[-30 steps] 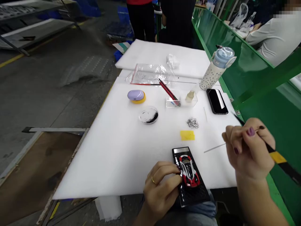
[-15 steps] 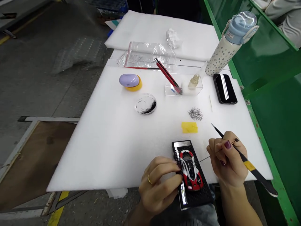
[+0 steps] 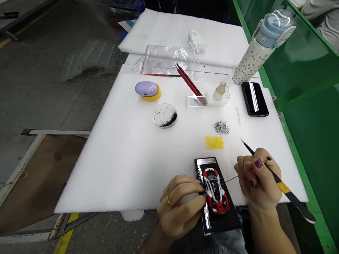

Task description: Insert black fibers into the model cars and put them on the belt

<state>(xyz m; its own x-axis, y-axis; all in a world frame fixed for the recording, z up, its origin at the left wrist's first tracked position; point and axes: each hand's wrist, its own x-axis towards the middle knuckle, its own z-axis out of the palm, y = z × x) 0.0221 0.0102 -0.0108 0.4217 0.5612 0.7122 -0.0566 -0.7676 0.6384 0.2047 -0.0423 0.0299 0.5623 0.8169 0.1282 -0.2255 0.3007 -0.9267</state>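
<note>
A red, white and black model car point(image 3: 216, 192) is on a black display base point(image 3: 230, 219) at the table's front edge. My left hand point(image 3: 180, 206) is closed on the base's left side, fingertips beside the car. In my right hand point(image 3: 259, 178) is a thin dark rod point(image 3: 232, 179) with a small dark knob at its upper end, pinched between thumb and fingers. The rod's lower tip reaches the car's middle. Held in that same hand are black tweezers point(image 3: 293, 201) with a yellow band, their points facing away from the car.
Beyond the base lie yellow tape point(image 3: 214, 143), a pile of short black fibres point(image 3: 221, 127) and a round clear dish point(image 3: 165, 115) of black strands. Farther back are a clear tray point(image 3: 194, 102) with a small glass bottle point(image 3: 219, 90), a phone point(image 3: 255, 99) and an upright drinking bottle point(image 3: 251, 60).
The view has shifted slightly, so everything sits a little differently in the picture. Both hands keep their grips, and the rod's tip stays at the car.
</note>
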